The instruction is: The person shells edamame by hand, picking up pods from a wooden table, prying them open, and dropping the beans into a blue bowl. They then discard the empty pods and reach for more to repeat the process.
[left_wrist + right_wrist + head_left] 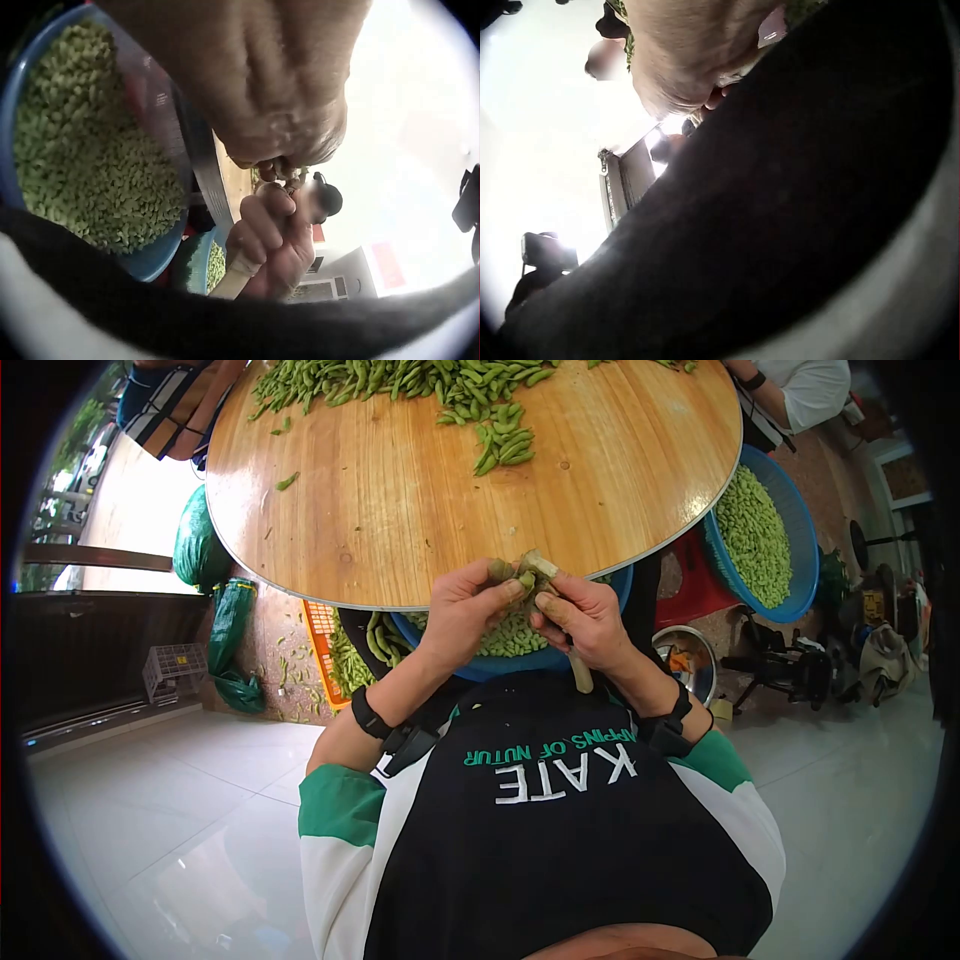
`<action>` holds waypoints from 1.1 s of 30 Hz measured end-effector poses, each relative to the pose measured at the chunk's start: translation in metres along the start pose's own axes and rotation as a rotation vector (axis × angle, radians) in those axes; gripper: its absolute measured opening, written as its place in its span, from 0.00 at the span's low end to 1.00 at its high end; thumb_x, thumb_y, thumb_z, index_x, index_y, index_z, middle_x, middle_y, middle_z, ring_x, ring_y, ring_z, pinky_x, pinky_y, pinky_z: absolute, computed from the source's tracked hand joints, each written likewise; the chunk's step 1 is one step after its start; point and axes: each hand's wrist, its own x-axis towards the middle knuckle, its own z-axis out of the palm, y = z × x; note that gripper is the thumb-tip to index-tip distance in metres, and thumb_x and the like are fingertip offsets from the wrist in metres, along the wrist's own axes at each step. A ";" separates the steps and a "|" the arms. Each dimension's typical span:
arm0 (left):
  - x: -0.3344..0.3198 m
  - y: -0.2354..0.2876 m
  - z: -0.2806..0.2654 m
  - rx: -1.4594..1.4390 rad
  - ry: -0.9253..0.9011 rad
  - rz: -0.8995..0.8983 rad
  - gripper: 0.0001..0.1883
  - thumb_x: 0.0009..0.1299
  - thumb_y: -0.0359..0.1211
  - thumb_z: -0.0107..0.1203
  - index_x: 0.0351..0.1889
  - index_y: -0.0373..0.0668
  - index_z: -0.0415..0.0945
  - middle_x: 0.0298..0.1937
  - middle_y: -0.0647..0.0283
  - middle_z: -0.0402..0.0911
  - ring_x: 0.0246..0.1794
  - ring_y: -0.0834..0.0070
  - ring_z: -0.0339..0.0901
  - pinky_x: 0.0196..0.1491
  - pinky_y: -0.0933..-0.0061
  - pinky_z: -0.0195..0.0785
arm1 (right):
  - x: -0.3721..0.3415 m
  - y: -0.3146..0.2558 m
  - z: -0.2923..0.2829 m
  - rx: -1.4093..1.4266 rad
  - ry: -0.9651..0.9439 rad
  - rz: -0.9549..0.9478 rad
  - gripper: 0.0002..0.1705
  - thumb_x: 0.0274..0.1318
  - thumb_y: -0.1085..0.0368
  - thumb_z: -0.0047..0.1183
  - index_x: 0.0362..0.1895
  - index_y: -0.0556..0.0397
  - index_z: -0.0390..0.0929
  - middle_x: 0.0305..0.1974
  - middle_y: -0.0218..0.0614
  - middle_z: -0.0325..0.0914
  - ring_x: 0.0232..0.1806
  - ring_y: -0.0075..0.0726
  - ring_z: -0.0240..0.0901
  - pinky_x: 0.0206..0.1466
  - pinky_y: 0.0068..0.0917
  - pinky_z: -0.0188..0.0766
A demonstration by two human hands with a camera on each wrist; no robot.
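Note:
In the head view my left hand (pixel 465 610) and right hand (pixel 585 620) meet just in front of the round table's near edge. Between the left thumb and fingers a green bean pod (pixel 527 578) is pinched, and the right fingertips are right at it. A pale wrap (pixel 540 564) shows at a right fingertip. From under the right hand sticks a narrow pale piece with a rounded end (pixel 582 674); I cannot tell what it is. Below both hands, shelled green beans (pixel 512 638) fill a blue basin. Either wrist view mostly hides the pod behind the hand.
Heaped bean pods (pixel 370 378) cover the far side of the wooden table (pixel 360 510). Another blue basin (pixel 808 575) of shelled beans stands at right, near a steel bowl (pixel 708 670). An orange crate (pixel 318 645) and green bags (pixel 230 630) are left. Other people sit across.

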 end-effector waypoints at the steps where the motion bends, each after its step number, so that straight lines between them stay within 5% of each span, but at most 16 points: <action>1: 0.001 0.002 -0.001 -0.090 -0.014 -0.063 0.05 0.67 0.27 0.56 0.38 0.36 0.77 0.27 0.73 0.74 0.22 0.91 0.64 0.23 0.87 0.52 | 0.001 0.000 -0.002 0.090 -0.029 0.028 0.15 0.66 0.67 0.44 0.55 0.59 0.70 0.26 0.26 0.72 0.17 0.14 0.58 0.18 0.14 0.55; 6: 0.004 0.005 -0.003 -0.263 -0.047 -0.252 0.03 0.66 0.26 0.55 0.34 0.37 0.76 0.25 0.72 0.74 0.22 0.89 0.66 0.22 0.87 0.52 | 0.000 -0.003 -0.006 0.030 -0.057 0.056 0.17 0.64 0.69 0.45 0.57 0.58 0.70 0.27 0.26 0.73 0.19 0.14 0.61 0.21 0.13 0.56; 8: 0.005 -0.004 -0.005 -0.145 -0.065 -0.113 0.03 0.64 0.26 0.53 0.31 0.36 0.76 0.24 0.73 0.73 0.22 0.89 0.66 0.23 0.85 0.54 | 0.003 0.006 -0.013 -0.548 -0.096 -0.372 0.20 0.62 0.70 0.48 0.58 0.59 0.69 0.28 0.26 0.74 0.23 0.14 0.64 0.26 0.13 0.60; 9: 0.005 -0.003 -0.003 -0.147 -0.063 -0.112 0.03 0.64 0.26 0.53 0.31 0.36 0.76 0.24 0.73 0.73 0.22 0.89 0.66 0.23 0.85 0.54 | 0.001 0.003 -0.012 -0.549 -0.098 -0.370 0.20 0.62 0.70 0.48 0.58 0.59 0.69 0.28 0.26 0.74 0.23 0.14 0.64 0.26 0.13 0.60; 11: 0.004 -0.001 0.006 0.133 0.005 -0.009 0.04 0.62 0.26 0.52 0.29 0.34 0.75 0.22 0.72 0.72 0.24 0.89 0.66 0.24 0.84 0.57 | -0.005 -0.005 -0.009 -0.277 -0.024 -0.042 0.19 0.60 0.70 0.51 0.56 0.60 0.70 0.29 0.27 0.75 0.26 0.14 0.67 0.30 0.14 0.63; 15: 0.005 -0.009 0.008 0.228 0.005 0.084 0.04 0.64 0.27 0.54 0.30 0.35 0.76 0.23 0.72 0.73 0.23 0.86 0.66 0.25 0.82 0.58 | -0.002 0.007 -0.006 -0.263 0.116 -0.153 0.17 0.60 0.71 0.51 0.53 0.60 0.71 0.28 0.26 0.75 0.27 0.15 0.67 0.29 0.15 0.64; 18: -0.004 0.016 0.002 0.510 -0.059 0.088 0.06 0.63 0.28 0.55 0.33 0.33 0.76 0.22 0.68 0.73 0.24 0.84 0.68 0.27 0.81 0.60 | -0.003 0.007 -0.017 -0.374 0.090 -0.210 0.17 0.57 0.74 0.52 0.52 0.61 0.71 0.29 0.28 0.77 0.23 0.14 0.66 0.26 0.15 0.63; 20: -0.022 0.043 -0.008 0.919 -0.116 0.140 0.07 0.57 0.28 0.54 0.31 0.35 0.75 0.26 0.55 0.76 0.24 0.62 0.76 0.28 0.66 0.66 | -0.004 0.008 -0.027 -0.610 -0.039 -0.444 0.19 0.53 0.75 0.54 0.51 0.62 0.71 0.27 0.33 0.77 0.23 0.19 0.69 0.27 0.18 0.66; 22: -0.043 0.065 -0.031 1.231 -0.132 0.115 0.08 0.57 0.28 0.53 0.34 0.37 0.76 0.31 0.50 0.78 0.31 0.50 0.76 0.34 0.57 0.68 | -0.004 0.002 -0.033 -0.725 -0.107 -0.457 0.20 0.51 0.76 0.55 0.51 0.63 0.72 0.26 0.35 0.77 0.23 0.23 0.71 0.28 0.20 0.67; 25: -0.066 0.098 -0.063 1.717 -0.126 -0.263 0.05 0.61 0.30 0.52 0.32 0.39 0.77 0.32 0.51 0.78 0.36 0.54 0.76 0.40 0.57 0.68 | -0.009 -0.013 -0.031 -0.936 -0.147 -0.445 0.21 0.48 0.77 0.56 0.50 0.63 0.72 0.24 0.39 0.75 0.23 0.29 0.73 0.29 0.23 0.68; 27: -0.063 0.100 -0.072 1.758 0.014 0.093 0.07 0.64 0.32 0.54 0.31 0.38 0.76 0.32 0.51 0.77 0.35 0.54 0.76 0.38 0.57 0.68 | -0.011 -0.013 -0.030 -1.029 -0.108 -0.419 0.22 0.48 0.77 0.56 0.50 0.63 0.72 0.23 0.40 0.74 0.22 0.32 0.73 0.29 0.24 0.69; 33: 0.039 0.077 -0.035 1.218 0.082 0.424 0.06 0.65 0.31 0.54 0.35 0.39 0.76 0.33 0.51 0.74 0.36 0.52 0.74 0.37 0.58 0.67 | -0.003 -0.013 -0.024 -0.630 -0.031 -0.259 0.20 0.57 0.70 0.50 0.54 0.62 0.68 0.29 0.37 0.74 0.26 0.30 0.71 0.28 0.26 0.68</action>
